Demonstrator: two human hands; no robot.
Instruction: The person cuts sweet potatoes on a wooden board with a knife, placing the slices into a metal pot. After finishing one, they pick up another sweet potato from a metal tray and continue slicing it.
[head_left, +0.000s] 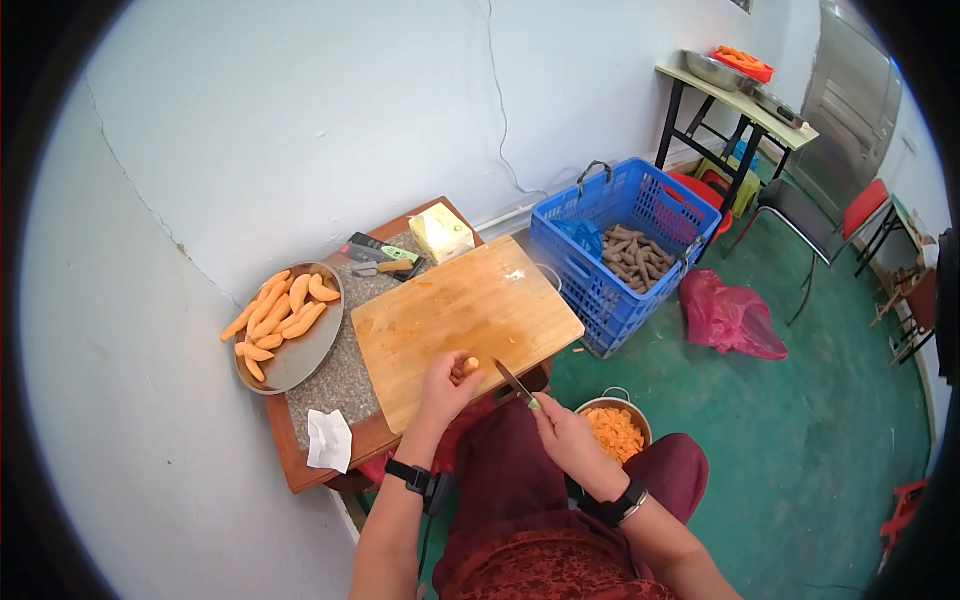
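Observation:
My left hand (447, 385) holds a small orange carrot piece (470, 365) at the near edge of the wooden cutting board (460, 310). My right hand (562, 432) grips a knife (514, 382) whose blade points toward the carrot piece, just right of it. Below my right hand a metal pot (613, 430) full of chopped orange pieces sits on the floor by my knee. At the board's left, a metal tray (300, 355) carries several peeled carrots (282, 312).
A yellow box (441, 232), a knife and a dark packet lie at the table's far end; a white tissue (328, 440) near its front corner. A blue crate (620, 250) of unpeeled roots and a red bag (730, 318) rest on the green floor. Further right stand a table and chairs.

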